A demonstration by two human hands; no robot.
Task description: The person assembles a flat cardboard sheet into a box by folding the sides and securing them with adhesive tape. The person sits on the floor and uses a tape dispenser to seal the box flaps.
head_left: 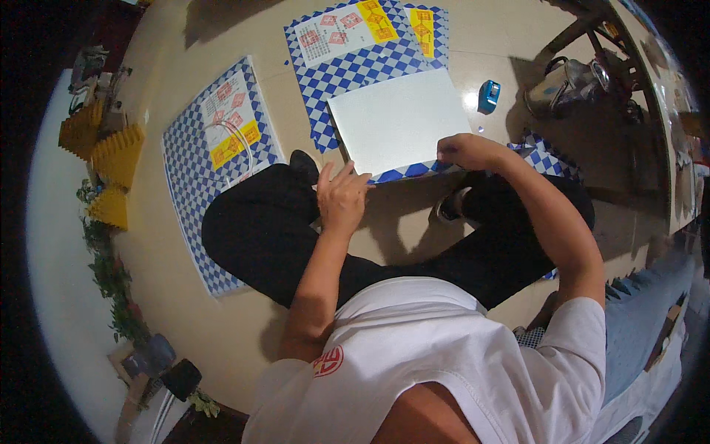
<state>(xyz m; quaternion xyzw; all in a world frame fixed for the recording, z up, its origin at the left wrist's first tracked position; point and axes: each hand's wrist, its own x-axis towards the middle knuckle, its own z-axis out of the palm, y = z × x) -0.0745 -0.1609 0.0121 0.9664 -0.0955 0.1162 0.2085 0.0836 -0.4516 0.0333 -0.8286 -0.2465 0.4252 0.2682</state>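
A white flat rectangular block or box lies on the floor in front of me, over blue-and-white checked wrapping paper. Along its near edge a narrow strip of the paper is folded up against it. At the near left corner, my left hand has its fingers spread, the tips touching the edge. My right hand is closed in a pinch on the paper at the near right corner; its fingertips are partly hidden. A blue tape dispenser sits on the floor right of the block.
Another checked sheet lies behind. To my left is a checked package or bag with a white cord. A metal watering can or kettle stands under the wooden table at right. Yellow pleated pieces and plants line the left wall.
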